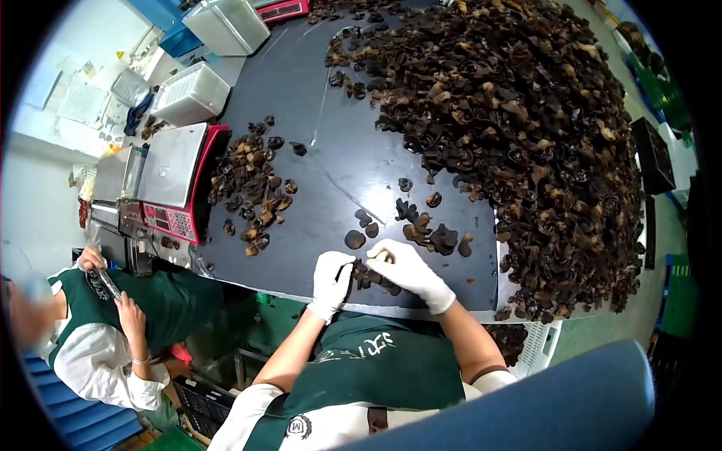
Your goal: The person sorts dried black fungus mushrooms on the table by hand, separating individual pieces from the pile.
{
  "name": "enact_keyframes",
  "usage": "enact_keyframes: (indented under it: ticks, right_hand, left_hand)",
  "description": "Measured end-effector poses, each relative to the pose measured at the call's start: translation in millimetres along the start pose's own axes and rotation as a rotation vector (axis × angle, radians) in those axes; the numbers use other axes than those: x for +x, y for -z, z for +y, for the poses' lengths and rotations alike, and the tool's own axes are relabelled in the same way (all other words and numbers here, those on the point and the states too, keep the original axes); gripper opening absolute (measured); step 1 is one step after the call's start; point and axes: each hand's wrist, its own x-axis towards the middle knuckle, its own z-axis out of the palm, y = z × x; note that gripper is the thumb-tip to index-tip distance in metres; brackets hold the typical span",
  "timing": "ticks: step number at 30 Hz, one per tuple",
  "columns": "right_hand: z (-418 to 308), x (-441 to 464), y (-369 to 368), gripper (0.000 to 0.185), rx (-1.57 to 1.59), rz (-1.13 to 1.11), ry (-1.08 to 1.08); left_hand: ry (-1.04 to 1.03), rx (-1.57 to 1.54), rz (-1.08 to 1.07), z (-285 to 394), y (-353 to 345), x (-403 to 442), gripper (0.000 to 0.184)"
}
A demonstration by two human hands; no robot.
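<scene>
Both my hands wear white gloves and rest near the front edge of the dark table. My left hand lies beside a few dark mushroom pieces; whether its fingers grip anything is not clear. My right hand is bent over the same pieces from the other side, its fingertips curled together, and what they hold is hidden. Just beyond my hands are loose round pieces and a small group of larger ones. A big heap of dark brown mushrooms covers the right side.
A smaller mushroom pile lies left of centre, beside a red scale with a metal top. White plastic containers stand farther back. At the left, a co-worker in a green apron holds a small packet. A white crate is below the right edge.
</scene>
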Motion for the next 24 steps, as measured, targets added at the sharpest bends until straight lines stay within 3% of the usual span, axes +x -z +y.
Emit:
enact_keyframes:
  ticks: [2, 3, 5, 8, 10, 11, 13, 15, 17, 19, 21, 24]
  right_hand:
    - [5, 7, -21, 0.031, -0.353, 0.12, 0.184]
    - [10, 13, -27, 0.029, -0.621, 0.039, 0.212]
    - [12, 26, -34, 0.022, -0.74, -0.038, 0.199]
    - [8, 23, -11, 0.02, -0.42, 0.065, 0.23]
    - [-8, 7, 22, 0.029, -0.189, 0.035, 0.034]
    - [-12, -6, 35, 0.026, -0.163, 0.118, 0.056]
    - [-12, -36, 71, 0.023, -0.152, 0.058, -0.059]
    - [-2, -76, 116, 0.023, -0.21, -0.334, 0.013]
    - [-12, -114, 131, 0.031, -0.102, -0.46, -0.319]
    - [-5, -129, 126, 0.03, -0.298, -0.277, -0.142]
    - [-11, -130, 115, 0.028, -0.316, -0.066, -0.237]
    - [-17, -109, 85, 0.028, -0.266, -0.008, -0.241]
  left_hand:
    - [0.021, -0.013, 0.012, -1, 1, -1, 0.011]
    - [0.041, -0.028, 0.02, -1, 1, -2, 0.011]
    - [0.055, -0.042, 0.01, 1, 1, 1, 0.012]
    - [0.109, -0.048, 0.036, -4, -1, -2, 0.012]
    - [0.138, -0.055, 0.028, 0, 1, 1, 0.012]
    - [0.161, -0.064, 0.017, 1, 3, 2, 0.013]
    - [0.144, -0.048, 0.011, -3, 3, 1, 0.015]
    - [0.137, -0.039, -0.009, -3, 3, 3, 0.017]
    - [0.132, -0.044, 0.003, -2, 2, 2, 0.02]
    - [0.126, -0.074, 0.011, 3, -1, 6, 0.024]
    - [-0.14, 0.075, -0.093, 18, 3, 10, 0.031]
    - [-0.276, 0.188, -0.292, 45, 2, 12, 0.052]
